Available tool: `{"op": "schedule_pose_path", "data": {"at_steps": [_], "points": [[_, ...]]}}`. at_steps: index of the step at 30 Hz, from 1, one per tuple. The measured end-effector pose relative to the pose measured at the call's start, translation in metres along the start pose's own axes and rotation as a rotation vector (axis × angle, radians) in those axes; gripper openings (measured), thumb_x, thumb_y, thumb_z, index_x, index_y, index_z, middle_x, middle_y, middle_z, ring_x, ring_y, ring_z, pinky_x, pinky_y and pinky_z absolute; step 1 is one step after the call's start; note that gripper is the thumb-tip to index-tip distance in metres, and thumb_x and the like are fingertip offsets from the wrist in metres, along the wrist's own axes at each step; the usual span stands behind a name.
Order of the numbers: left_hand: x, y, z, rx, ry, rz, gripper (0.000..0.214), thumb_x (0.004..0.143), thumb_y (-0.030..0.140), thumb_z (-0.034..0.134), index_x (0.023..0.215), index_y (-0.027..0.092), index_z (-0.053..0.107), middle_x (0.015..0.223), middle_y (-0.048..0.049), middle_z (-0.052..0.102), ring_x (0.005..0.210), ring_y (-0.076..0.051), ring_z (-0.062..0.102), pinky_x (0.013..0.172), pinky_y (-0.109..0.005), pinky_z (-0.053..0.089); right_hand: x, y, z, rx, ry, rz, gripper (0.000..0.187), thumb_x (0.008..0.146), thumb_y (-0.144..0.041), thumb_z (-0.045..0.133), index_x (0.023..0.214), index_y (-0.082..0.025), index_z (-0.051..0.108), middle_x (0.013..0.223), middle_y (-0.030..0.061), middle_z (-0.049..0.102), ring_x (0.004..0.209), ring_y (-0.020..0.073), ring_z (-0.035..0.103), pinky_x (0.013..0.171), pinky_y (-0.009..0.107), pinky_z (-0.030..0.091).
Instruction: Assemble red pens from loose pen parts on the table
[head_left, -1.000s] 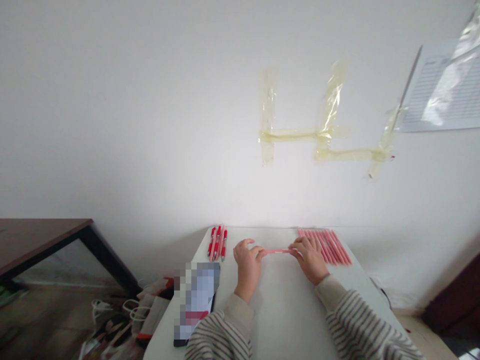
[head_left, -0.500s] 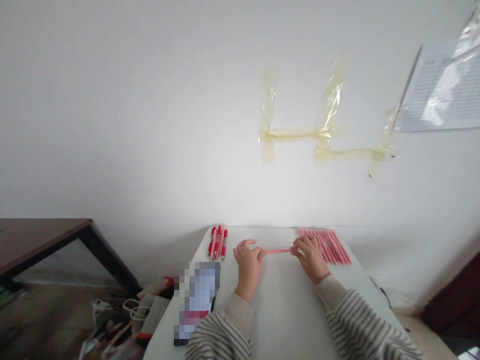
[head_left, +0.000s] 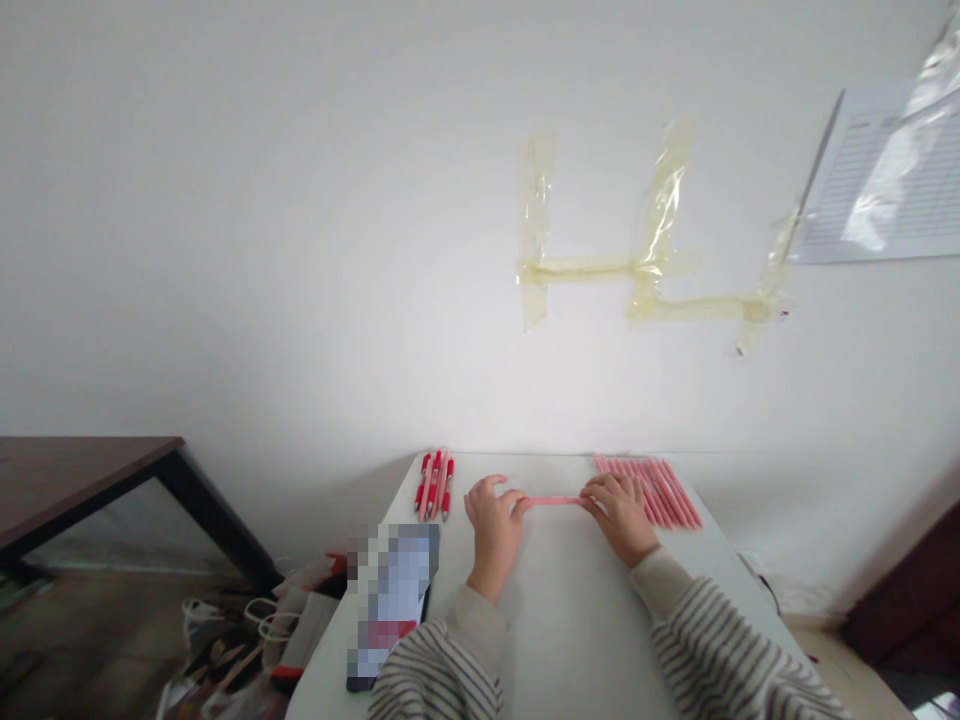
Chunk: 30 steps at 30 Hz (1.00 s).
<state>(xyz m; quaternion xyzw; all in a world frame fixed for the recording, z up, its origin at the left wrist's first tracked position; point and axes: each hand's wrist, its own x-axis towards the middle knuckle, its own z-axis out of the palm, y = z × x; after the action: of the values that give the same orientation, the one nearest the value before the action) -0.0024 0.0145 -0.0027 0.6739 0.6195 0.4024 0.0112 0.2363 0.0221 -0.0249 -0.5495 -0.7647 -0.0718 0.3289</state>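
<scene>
A slim pink pen (head_left: 553, 500) lies level between my two hands, over the middle of the white table. My left hand (head_left: 496, 515) pinches its left end with thumb and forefinger, the other fingers bent and raised. At its right end, the fingertips and thumb of my right hand (head_left: 619, 510) are closed on it. Several similar pink pens (head_left: 675, 495) lie in a row just behind and right of my right hand, which hides some of them. To the left, several red and pink pens (head_left: 433, 488) with dark tips lie side by side.
A phone-like device with a blurred-out screen (head_left: 397, 600) lies on the left of the white table (head_left: 577, 630). Behind rises a white wall with yellowed tape (head_left: 585, 270) and a taped sheet (head_left: 885, 180). A brown table (head_left: 90, 470) and bags (head_left: 247, 630) are at far left.
Almost nothing differs. The pink pen, slightly tilted before, is now nearly level, with both hands keeping their hold on its ends.
</scene>
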Motion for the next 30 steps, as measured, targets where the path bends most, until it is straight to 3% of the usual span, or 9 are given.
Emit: {"op": "schedule_pose_path", "data": {"at_steps": [4,12,16,30], "points": [[0.000,0.000,-0.001,0.014,-0.021,-0.023,0.007,0.080,0.033,0.072,0.081,0.030,0.079,0.117,-0.0058,0.063,0.119,-0.029,0.052,0.108,-0.056,0.038,0.001,0.000,-0.002,-0.002,-0.005,0.000,0.025,0.097,-0.050,0.054,0.099,-0.033,0.071,0.107,0.0041,0.068,0.112,0.0282,0.052,0.102,0.053,0.035],[-0.001,0.000,0.000,0.035,-0.004,-0.013,0.009,0.080,0.036,0.072,0.081,0.030,0.079,0.116,-0.0064,0.063,0.117,-0.028,0.052,0.105,-0.053,0.039,0.001,-0.002,-0.004,0.013,-0.003,0.015,0.019,0.095,-0.046,0.058,0.099,-0.033,0.071,0.107,0.0032,0.068,0.112,0.0283,0.051,0.108,0.058,0.030],[-0.001,0.001,0.000,0.034,-0.006,-0.020,0.009,0.081,0.035,0.071,0.080,0.029,0.078,0.115,-0.0057,0.063,0.117,-0.028,0.052,0.105,-0.053,0.038,0.002,-0.002,-0.004,0.020,0.028,0.006,0.016,0.094,-0.044,0.060,0.097,-0.033,0.071,0.104,0.0028,0.068,0.111,0.0278,0.052,0.106,0.054,0.034],[0.000,0.002,-0.003,-0.014,-0.006,-0.033,0.011,0.083,0.037,0.069,0.083,0.032,0.079,0.117,-0.0047,0.063,0.118,-0.027,0.050,0.107,-0.050,0.036,-0.002,0.008,0.008,-0.006,0.045,0.033,0.028,0.098,-0.049,0.051,0.113,-0.038,0.073,0.109,0.0061,0.066,0.112,0.0307,0.051,0.099,0.056,0.039]]}}
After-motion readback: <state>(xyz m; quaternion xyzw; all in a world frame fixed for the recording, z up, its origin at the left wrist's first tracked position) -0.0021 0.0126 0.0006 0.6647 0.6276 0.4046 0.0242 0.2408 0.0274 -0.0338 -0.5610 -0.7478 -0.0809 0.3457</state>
